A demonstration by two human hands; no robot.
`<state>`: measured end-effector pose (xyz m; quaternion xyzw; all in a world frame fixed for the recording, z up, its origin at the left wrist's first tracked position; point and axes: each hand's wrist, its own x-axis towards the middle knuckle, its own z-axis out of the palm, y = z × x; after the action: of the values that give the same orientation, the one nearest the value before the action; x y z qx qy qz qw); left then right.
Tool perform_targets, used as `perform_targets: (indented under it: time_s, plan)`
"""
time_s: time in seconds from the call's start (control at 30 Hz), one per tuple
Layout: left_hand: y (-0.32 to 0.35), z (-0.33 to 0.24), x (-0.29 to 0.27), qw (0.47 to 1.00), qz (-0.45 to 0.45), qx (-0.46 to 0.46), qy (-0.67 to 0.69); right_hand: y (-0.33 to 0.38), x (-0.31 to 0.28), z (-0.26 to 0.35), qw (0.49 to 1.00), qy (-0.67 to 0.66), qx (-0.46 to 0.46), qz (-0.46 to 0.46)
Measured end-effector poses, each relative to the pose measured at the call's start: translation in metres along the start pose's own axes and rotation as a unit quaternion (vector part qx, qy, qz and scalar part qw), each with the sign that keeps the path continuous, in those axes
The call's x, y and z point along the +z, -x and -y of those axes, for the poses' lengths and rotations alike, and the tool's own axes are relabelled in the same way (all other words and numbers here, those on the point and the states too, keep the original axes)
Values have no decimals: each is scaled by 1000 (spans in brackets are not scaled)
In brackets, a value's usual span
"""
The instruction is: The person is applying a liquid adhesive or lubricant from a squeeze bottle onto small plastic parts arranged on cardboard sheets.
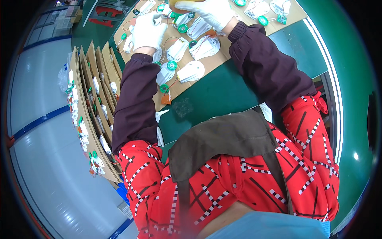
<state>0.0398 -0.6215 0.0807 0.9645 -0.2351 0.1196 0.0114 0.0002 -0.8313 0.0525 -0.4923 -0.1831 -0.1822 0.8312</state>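
gloves: white knit, both hands | sleeves: dk maroon covers (elastic cuffs) | top: red w/ checked lines | apron: brown

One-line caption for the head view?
Gloved left hand and right hand work over a cardboard sheet of white plastic parts with green discs.

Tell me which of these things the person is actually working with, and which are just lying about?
In hand:
left hand on the white plastic parts
right hand holding a yellow object
cardboard sheet under the parts

Lying about:
stacked cardboard sheets at the left
crumpled clear wrap on the green bench
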Motion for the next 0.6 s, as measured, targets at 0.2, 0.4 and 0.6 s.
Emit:
perform_targets:
  time_s: [0.2,0.4,0.6]
  plan:
    - [16,-26,-40,976,-67,-20,204,7,-1,12,995,48,-2,-85]
    - [39,-15,-41,917,-68,-85,383,7,9,19,995,7,37,-91]
    - [22,8,-23,884,-29,-179,431,5,2,16,992,32,52,-110]
